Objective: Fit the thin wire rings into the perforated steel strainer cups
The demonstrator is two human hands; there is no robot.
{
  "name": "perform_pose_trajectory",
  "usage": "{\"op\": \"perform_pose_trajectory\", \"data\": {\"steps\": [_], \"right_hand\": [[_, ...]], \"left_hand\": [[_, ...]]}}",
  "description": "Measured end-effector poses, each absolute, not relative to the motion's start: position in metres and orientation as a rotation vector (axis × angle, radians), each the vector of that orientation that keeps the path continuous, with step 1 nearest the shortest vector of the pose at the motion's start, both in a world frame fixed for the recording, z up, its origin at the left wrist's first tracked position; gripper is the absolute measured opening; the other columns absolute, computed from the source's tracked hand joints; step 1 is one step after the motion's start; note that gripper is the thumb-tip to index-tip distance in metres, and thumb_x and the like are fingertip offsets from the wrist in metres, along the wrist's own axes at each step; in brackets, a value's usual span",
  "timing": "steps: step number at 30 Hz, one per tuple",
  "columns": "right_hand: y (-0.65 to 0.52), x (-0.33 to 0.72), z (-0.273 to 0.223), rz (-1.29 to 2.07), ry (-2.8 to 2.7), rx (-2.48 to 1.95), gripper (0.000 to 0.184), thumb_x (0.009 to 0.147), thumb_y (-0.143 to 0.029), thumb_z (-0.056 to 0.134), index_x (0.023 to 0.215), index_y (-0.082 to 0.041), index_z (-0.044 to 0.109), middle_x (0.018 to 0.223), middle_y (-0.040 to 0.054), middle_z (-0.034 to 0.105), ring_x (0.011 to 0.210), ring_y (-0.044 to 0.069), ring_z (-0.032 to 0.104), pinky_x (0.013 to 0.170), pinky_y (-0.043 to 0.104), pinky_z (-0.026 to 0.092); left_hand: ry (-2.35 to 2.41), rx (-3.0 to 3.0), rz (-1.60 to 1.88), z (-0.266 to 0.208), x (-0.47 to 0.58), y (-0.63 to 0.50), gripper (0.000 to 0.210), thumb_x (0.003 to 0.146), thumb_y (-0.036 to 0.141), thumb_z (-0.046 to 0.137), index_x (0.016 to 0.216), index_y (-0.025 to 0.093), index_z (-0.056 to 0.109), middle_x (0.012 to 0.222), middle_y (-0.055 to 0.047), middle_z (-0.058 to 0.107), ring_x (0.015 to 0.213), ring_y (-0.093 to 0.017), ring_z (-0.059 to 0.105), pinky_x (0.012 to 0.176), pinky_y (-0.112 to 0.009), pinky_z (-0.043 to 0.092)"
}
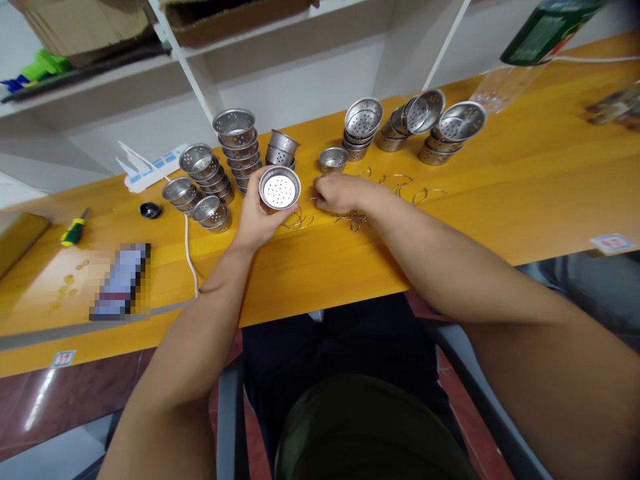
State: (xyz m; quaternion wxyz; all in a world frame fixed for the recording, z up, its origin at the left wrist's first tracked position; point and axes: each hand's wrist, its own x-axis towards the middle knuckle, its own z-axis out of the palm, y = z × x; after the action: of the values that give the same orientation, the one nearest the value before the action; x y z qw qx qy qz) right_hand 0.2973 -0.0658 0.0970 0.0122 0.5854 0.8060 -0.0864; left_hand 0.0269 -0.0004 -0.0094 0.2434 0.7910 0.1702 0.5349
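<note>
My left hand [255, 213] grips a perforated metal strainer basket [280, 189] by its side, its open top and holed bottom facing me. To its right, my right hand [337, 193] is closed low over the table; whatever its fingers pinch is hidden. Thin bent wire pieces [354, 220] lie beneath and beside the right hand, with more loose wires [400, 183] farther right. Just behind that hand stands a single small strainer basket [333, 160]. Behind my left hand rises a tall stack of strainer baskets [237, 143].
More stacked baskets [200, 167] stand at left, others [363, 123] at back right. A power strip [157, 167], white cable [187, 257], phone [121, 280] and screwdriver [75, 230] lie left. A plastic bottle [540, 40] stands back right. Shelves [300, 73] border the table behind.
</note>
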Motion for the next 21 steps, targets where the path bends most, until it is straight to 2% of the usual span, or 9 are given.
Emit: {"op": "perform_pose_trajectory", "data": {"steps": [2, 5, 7, 10, 12, 16, 19, 21], "right_hand": [[-0.059, 0.31, 0.09, -0.394, 2.671, 1.898, 0.024, 0.109, -0.012, 0.078, 0.13, -0.013, 0.09, 0.132, 0.0244, 0.094, 0.12, 0.039, 0.089, 0.101, 0.046, 0.069], [-0.049, 0.329, 0.078, -0.833, 2.969, 1.979, 0.033, 0.096, -0.008, 0.084, 0.127, -0.019, 0.086, 0.108, 0.0111, 0.091, 0.098, 0.03, 0.083, 0.092, 0.044, 0.071], [-0.045, 0.334, 0.072, -1.098, 3.135, 1.989, 0.028, 0.096, -0.013, 0.089, 0.122, -0.021, 0.086, 0.098, 0.0069, 0.086, 0.088, 0.026, 0.077, 0.087, 0.043, 0.072], [-0.044, 0.329, 0.067, -1.31, 3.312, 1.985, 0.015, 0.105, -0.029, 0.096, 0.111, -0.023, 0.083, 0.091, 0.0051, 0.079, 0.08, 0.022, 0.072, 0.075, 0.037, 0.068], [-0.046, 0.32, 0.065, -1.346, 3.41, 1.955, 0.019, 0.111, -0.038, 0.094, 0.111, -0.023, 0.082, 0.089, 0.0042, 0.075, 0.078, 0.021, 0.068, 0.068, 0.034, 0.063], [-0.05, 0.306, 0.063, -1.253, 3.567, 1.934, 0.031, 0.118, -0.055, 0.092, 0.116, -0.026, 0.082, 0.091, 0.004, 0.072, 0.079, 0.021, 0.06, 0.067, 0.034, 0.059], [-0.053, 0.301, 0.062, -1.234, 3.617, 1.966, 0.04, 0.121, -0.068, 0.09, 0.118, -0.029, 0.08, 0.087, 0.0025, 0.065, 0.077, 0.022, 0.058, 0.068, 0.037, 0.06], [-0.055, 0.299, 0.061, -1.202, 3.659, 1.971, 0.042, 0.121, -0.071, 0.089, 0.12, -0.03, 0.08, 0.085, 0.0016, 0.06, 0.076, 0.023, 0.057, 0.07, 0.039, 0.062]], "left_hand": [[0.482, 2.158, 1.478, -0.008, 0.027, -0.003, 0.115, 0.089, 0.091, 0.11, 0.176, 0.037, 0.056, 0.165, -0.012, 0.075, 0.162, -0.041, 0.08, 0.149, -0.063, 0.061], [0.571, 2.161, 1.491, -0.005, 0.024, -0.008, 0.115, 0.087, 0.087, 0.114, 0.173, 0.035, 0.058, 0.163, -0.011, 0.075, 0.155, -0.039, 0.081, 0.146, -0.064, 0.063], [0.649, 2.163, 1.52, -0.003, 0.022, -0.011, 0.114, 0.084, 0.085, 0.117, 0.17, 0.034, 0.061, 0.161, -0.011, 0.075, 0.154, -0.039, 0.081, 0.147, -0.065, 0.062], [0.707, 2.155, 1.585, -0.002, 0.021, -0.012, 0.109, 0.083, 0.084, 0.117, 0.164, 0.033, 0.065, 0.16, -0.011, 0.075, 0.155, -0.04, 0.079, 0.147, -0.067, 0.061], [0.701, 2.141, 1.592, -0.002, 0.023, -0.012, 0.109, 0.084, 0.086, 0.116, 0.163, 0.032, 0.064, 0.16, -0.012, 0.075, 0.155, -0.04, 0.08, 0.147, -0.067, 0.061], [0.691, 2.1, 1.522, -0.007, 0.027, -0.011, 0.119, 0.085, 0.084, 0.117, 0.173, 0.037, 0.053, 0.162, -0.011, 0.072, 0.156, -0.039, 0.08, 0.146, -0.067, 0.063], [0.622, 2.109, 1.485, -0.013, 0.029, -0.009, 0.12, 0.095, 0.07, 0.114, 0.187, 0.044, 0.041, 0.177, -0.013, 0.063, 0.17, -0.039, 0.073, 0.15, -0.064, 0.062], [0.593, 2.157, 1.482, -0.015, 0.03, -0.008, 0.117, 0.1, 0.058, 0.112, 0.192, 0.047, 0.039, 0.183, -0.014, 0.059, 0.176, -0.039, 0.068, 0.154, -0.063, 0.06]]}}
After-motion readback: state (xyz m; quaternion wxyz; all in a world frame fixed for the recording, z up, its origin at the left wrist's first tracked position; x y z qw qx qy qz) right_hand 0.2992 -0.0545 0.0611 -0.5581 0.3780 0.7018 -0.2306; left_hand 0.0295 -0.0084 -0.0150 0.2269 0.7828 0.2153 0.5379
